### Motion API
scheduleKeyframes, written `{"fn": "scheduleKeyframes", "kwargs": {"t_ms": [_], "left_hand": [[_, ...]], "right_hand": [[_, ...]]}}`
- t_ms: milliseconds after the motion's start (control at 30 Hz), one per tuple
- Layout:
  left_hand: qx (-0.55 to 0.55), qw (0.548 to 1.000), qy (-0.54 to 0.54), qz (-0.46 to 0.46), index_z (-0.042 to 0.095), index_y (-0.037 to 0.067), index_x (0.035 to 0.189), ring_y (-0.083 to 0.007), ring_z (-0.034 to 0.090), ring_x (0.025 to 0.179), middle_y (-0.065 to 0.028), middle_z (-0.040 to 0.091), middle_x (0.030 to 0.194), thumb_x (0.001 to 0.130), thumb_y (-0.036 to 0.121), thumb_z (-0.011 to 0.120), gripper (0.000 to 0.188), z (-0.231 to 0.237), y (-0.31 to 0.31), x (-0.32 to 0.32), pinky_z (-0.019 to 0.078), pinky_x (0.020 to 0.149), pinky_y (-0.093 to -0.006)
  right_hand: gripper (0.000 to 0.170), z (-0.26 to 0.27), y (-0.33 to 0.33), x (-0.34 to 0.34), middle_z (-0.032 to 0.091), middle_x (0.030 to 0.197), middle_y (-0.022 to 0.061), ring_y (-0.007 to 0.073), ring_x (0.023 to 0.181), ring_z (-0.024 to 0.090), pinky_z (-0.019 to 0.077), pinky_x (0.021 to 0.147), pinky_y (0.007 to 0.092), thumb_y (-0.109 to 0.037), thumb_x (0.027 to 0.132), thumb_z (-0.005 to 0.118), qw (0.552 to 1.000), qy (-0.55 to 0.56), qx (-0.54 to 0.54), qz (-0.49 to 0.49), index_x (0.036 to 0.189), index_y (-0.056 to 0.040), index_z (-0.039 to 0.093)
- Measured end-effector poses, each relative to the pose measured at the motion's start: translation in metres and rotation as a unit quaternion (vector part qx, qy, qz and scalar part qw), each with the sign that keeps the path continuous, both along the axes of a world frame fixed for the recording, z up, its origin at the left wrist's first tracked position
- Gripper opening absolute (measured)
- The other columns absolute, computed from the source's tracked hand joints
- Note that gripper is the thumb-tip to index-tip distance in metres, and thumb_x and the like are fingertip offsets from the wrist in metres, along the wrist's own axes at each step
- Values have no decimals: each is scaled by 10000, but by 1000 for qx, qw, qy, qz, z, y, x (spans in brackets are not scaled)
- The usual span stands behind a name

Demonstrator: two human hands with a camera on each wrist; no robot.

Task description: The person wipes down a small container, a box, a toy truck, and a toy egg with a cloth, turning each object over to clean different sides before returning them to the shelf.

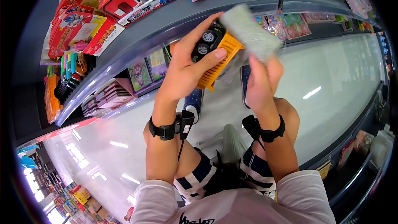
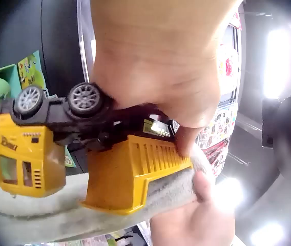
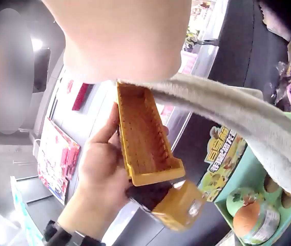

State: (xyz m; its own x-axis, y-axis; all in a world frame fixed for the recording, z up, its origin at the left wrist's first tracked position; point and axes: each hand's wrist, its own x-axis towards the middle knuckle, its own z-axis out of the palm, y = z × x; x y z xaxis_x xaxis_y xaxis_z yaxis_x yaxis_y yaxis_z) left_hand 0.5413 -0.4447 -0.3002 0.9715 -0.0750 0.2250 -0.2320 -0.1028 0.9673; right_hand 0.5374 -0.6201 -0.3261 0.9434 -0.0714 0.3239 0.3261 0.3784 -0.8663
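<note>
A toy dump truck with a yellow bed (image 1: 216, 65) and black chassis is gripped in the left hand (image 1: 182, 64), thumb across the bed. In the left wrist view its wheels face up, with the yellow cab (image 2: 30, 159) at the left. The right hand (image 1: 264, 81) pinches a pale grey cloth (image 1: 252, 33), blurred beside the truck. The right wrist view shows the inside of the truck bed (image 3: 143, 130), held by the left hand (image 3: 102, 164), while the cloth (image 3: 227, 105) stretches out from under the right hand (image 3: 125, 46).
Shelves with boxed toys (image 1: 78, 29) curve along the left and top. Card packs (image 1: 141, 74) lie on a lower shelf. A green tray with egg-shaped toys (image 3: 248, 215) stands near the truck. The person's knees and shoes (image 1: 194, 101) are below the hands, above a glossy floor (image 1: 319, 95).
</note>
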Motion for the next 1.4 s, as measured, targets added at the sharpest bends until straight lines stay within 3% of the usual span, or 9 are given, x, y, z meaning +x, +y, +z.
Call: {"fn": "scheduleKeyframes", "kwargs": {"t_ms": [67,600,667,767,867,933,1033,1300,1400], "left_hand": [[-9,1000,10,17,567,20,1432,-121,642,1035,-127,720,1152,905,193,771,591,-2,-4,-2,501,950,-279],[91,979,-6,180,606,-53,1320,-193,711,847,-152,752,986,894,174,761,507,-10,-30,3,553,820,-320],[144,964,-5,222,605,-59,1300,-219,718,839,-166,752,990,892,230,779,529,-10,-30,1,553,806,-325],[140,952,25,269,598,-58,1300,-227,712,825,-172,745,970,889,285,795,570,0,-34,-4,554,803,-340],[163,941,30,296,580,-67,1253,-257,659,746,-148,695,853,970,359,709,527,-3,-32,-3,534,755,-378],[157,937,27,310,554,-75,1218,-316,610,749,-155,645,825,1055,389,578,492,-12,-33,0,501,759,-414],[183,920,36,344,543,-74,1221,-352,614,804,-199,650,896,1070,366,549,465,-15,-36,2,494,795,-431],[-107,915,-61,385,573,-54,1140,-60,372,701,30,458,775,1061,371,605,433,-14,-7,13,343,611,-264],[-197,924,-56,321,600,-32,1159,-77,501,767,-22,603,887,1085,386,546,428,-5,1,10,430,667,-253]], "right_hand": [[303,7,2,3,675,1213,84,131,1121,580,432,998,296,-75,1034,527,981,-50,-184,19,1277,69,634],[302,4,-1,10,696,1189,80,111,1072,588,447,953,274,-53,1014,551,983,-31,-180,24,1265,92,633],[318,1,1,11,684,1224,91,133,1126,592,437,993,290,-63,1016,554,998,62,9,24,1286,90,623],[324,2,-3,9,669,1249,90,136,1157,583,431,1013,299,-81,1025,552,999,37,-6,-3,1298,80,620],[361,-7,-5,1,631,1358,183,267,1266,583,400,1099,357,-19,994,518,977,-70,-203,5,1331,77,605],[455,1,3,5,501,1510,286,435,1415,474,319,1195,441,35,940,502,883,-265,-387,13,1388,77,568],[384,-3,10,2,529,1446,295,496,1413,430,345,1160,555,44,871,542,907,-234,-350,27,1245,80,624],[429,-5,-4,-11,588,1380,271,486,1330,509,369,1152,547,-27,817,583,859,-305,-398,109,1225,97,625],[411,7,-15,-17,638,1313,268,409,1269,591,410,1137,451,-87,885,567,943,-40,-239,227,1246,102,626]]}}
